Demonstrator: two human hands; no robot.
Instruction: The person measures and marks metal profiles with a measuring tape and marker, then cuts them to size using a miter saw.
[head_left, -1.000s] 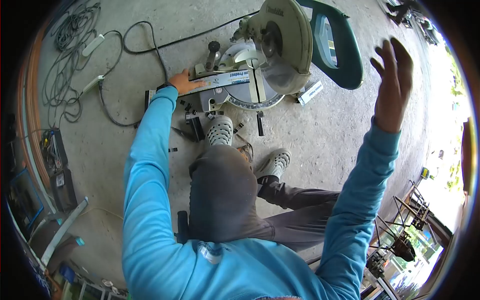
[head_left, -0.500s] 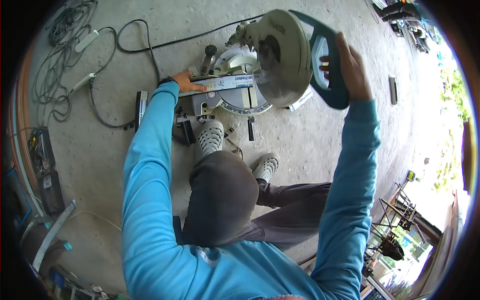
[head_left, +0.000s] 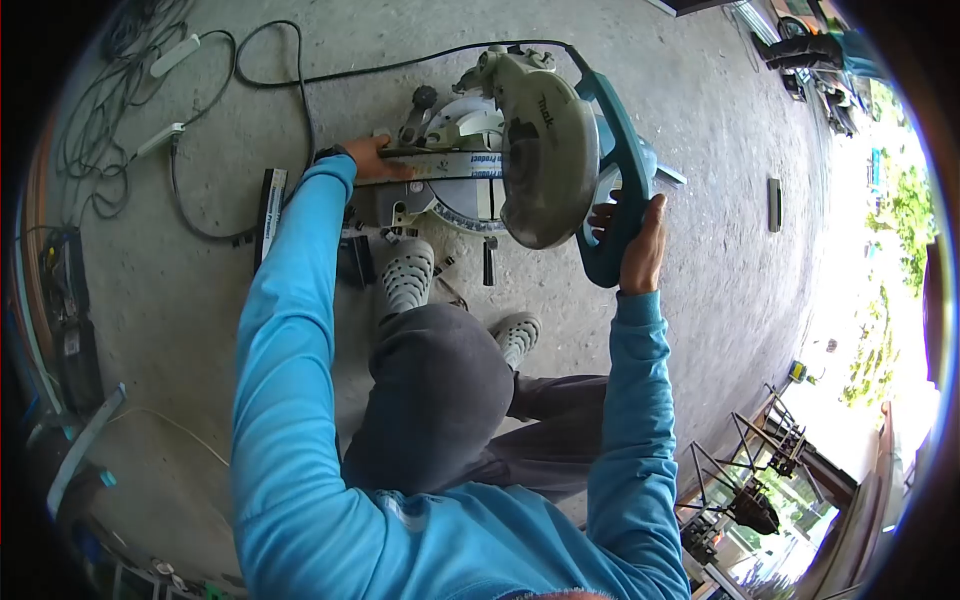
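A miter saw [head_left: 550, 150] with a cream blade guard and a teal handle stands on the concrete floor. Its handle is in the grip of my right hand [head_left: 640, 240], fingers wrapped through the opening. My left hand [head_left: 377, 160] presses a long profile with a printed label [head_left: 440, 165] onto the saw's base [head_left: 460, 195], at the profile's left end. The profile's right part passes behind the blade guard, where it is hidden.
Cables [head_left: 120, 120] and a power strip [head_left: 158, 140] lie at the upper left. A labelled offcut [head_left: 270, 215] and small black pieces [head_left: 355, 262] are beside my feet. A metal piece [head_left: 774, 205] lies at the right. Another person's legs [head_left: 805, 50] show at the upper right.
My right hand has moved down and left with the saw handle, and the saw head is lower over the profile. My left hand remains on the profile.
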